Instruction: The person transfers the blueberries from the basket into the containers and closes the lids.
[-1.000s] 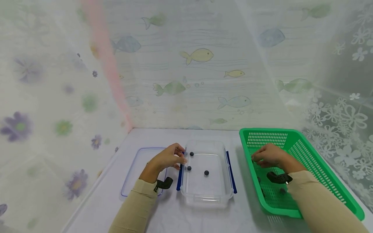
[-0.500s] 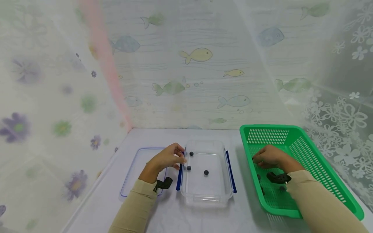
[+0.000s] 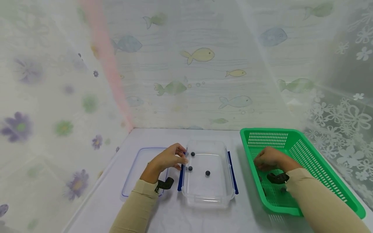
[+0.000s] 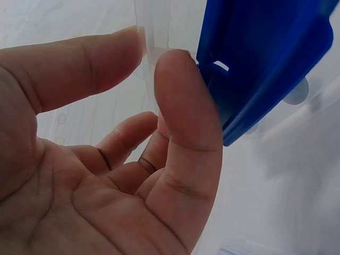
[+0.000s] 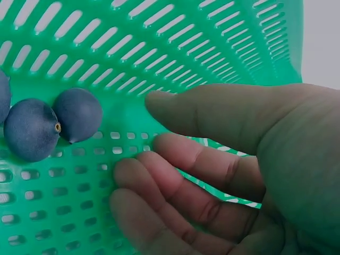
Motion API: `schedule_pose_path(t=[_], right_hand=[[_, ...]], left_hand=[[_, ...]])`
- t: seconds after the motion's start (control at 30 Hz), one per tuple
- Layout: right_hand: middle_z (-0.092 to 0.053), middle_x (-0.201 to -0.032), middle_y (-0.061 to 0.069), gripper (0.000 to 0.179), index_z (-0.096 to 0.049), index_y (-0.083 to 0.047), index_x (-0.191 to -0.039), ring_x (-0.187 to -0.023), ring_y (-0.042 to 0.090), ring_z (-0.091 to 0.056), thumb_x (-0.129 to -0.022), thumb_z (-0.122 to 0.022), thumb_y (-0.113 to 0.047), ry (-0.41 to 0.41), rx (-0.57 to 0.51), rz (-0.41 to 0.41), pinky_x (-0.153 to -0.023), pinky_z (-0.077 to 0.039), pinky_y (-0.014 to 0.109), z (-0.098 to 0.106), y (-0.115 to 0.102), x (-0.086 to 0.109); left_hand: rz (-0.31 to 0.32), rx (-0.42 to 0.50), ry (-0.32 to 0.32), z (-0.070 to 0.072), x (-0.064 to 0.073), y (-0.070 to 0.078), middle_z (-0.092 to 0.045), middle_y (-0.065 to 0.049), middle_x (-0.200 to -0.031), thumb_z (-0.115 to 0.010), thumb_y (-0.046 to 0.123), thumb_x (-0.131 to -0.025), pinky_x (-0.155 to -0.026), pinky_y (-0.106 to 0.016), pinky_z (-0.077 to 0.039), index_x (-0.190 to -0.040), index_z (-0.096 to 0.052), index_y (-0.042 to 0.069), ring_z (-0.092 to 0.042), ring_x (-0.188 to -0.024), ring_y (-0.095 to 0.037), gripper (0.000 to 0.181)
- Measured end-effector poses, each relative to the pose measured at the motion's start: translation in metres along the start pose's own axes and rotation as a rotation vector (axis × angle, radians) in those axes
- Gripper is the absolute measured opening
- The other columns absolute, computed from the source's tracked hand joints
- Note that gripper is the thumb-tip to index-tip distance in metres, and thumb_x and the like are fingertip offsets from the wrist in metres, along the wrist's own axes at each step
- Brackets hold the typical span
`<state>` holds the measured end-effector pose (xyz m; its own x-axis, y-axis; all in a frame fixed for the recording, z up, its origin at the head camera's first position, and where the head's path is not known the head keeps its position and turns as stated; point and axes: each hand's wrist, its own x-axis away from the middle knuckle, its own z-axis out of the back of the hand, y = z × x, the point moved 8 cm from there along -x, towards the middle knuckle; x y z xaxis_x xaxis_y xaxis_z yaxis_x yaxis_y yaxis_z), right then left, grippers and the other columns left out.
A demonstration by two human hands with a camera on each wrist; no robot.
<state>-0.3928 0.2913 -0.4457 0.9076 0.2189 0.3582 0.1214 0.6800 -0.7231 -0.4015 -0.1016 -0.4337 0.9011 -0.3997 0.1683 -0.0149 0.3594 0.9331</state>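
Your right hand (image 3: 268, 158), loosely parted, held nothing; blueberries (image 5: 31, 130) lay beyond its fingertips in the green basket (image 3: 282, 209). Your left hand (image 3: 166, 160) pinched the plastic container (image 3: 207, 200). Judged step: reaching; next called for pinching one.

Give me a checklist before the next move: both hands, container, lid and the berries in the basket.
1. Left hand gripping the clear container: ok, at its side.
2. Clear container uncovered: ok; the lid lies to its left.
3. Right hand inside the green basket: ok.
4. Basket berries visible: ok; those in the right wrist view lie apart from the right hand.
5. Berry in right hand: not ok; none shows.
6. Basket berry count: cannot tell; partly hidden.
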Motion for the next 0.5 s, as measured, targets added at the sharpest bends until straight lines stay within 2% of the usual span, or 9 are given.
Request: schedule_pose_path(t=[0.07, 0.17, 0.3, 0.4, 0.5], right_hand=[[-0.046, -0.055, 0.000, 0.036, -0.046, -0.013, -0.057, -0.052, 0.015, -0.038, -0.087, -0.063, -0.001, -0.016, 0.048, 0.006, -0.054, -0.044, 0.032, -0.001, -0.001, 0.000], [-0.039, -0.052, -0.002, 0.035, -0.043, -0.014, -0.056, -0.050, 0.014, -0.029, -0.082, -0.059, 0.001, -0.042, 0.128, 0.012, -0.049, -0.033, 0.029, -0.004, -0.002, 0.000], [-0.054, -0.056, 0.002, 0.022, -0.061, -0.007, -0.061, -0.051, 0.013, -0.045, -0.082, -0.062, 0.000, -0.075, 0.140, -0.011, -0.048, -0.037, 0.027, -0.009, -0.002, 0.002], [-0.070, -0.070, 0.010, 0.013, -0.076, 0.000, -0.076, -0.062, 0.020, -0.067, -0.084, -0.066, -0.001, -0.105, 0.111, -0.020, -0.052, -0.048, 0.028, -0.014, -0.003, 0.004], [-0.075, -0.080, 0.015, 0.013, -0.079, 0.002, -0.083, -0.074, 0.027, -0.074, -0.084, -0.067, -0.002, -0.132, 0.101, -0.016, -0.058, -0.055, 0.031, -0.018, -0.005, 0.007]], left_hand=[[-0.008, -0.004, -0.002, 0.000, 0.000, 0.001, -0.058, -0.015, -0.110, -0.076, 0.006, -0.092, -0.069, -0.036, -0.063, -0.135, -0.049, -0.006, -0.067, -0.086, -0.023, 0.052], [-0.006, -0.007, 0.004, 0.001, 0.000, 0.002, -0.059, -0.015, -0.110, -0.077, 0.007, -0.092, -0.069, -0.036, -0.063, -0.135, -0.049, -0.005, -0.067, -0.086, -0.023, 0.052], [-0.001, -0.013, 0.011, 0.001, 0.000, 0.002, -0.059, -0.015, -0.110, -0.077, 0.007, -0.092, -0.070, -0.035, -0.063, -0.135, -0.050, -0.005, -0.067, -0.085, -0.023, 0.052], [-0.001, -0.013, 0.010, 0.001, -0.001, 0.001, -0.059, -0.015, -0.110, -0.077, 0.007, -0.092, -0.070, -0.036, -0.063, -0.134, -0.051, -0.004, -0.067, -0.085, -0.023, 0.051], [0.000, -0.009, 0.006, 0.000, -0.001, -0.001, -0.059, -0.015, -0.109, -0.078, 0.007, -0.091, -0.070, -0.036, -0.063, -0.133, -0.051, -0.004, -0.067, -0.085, -0.023, 0.051]])
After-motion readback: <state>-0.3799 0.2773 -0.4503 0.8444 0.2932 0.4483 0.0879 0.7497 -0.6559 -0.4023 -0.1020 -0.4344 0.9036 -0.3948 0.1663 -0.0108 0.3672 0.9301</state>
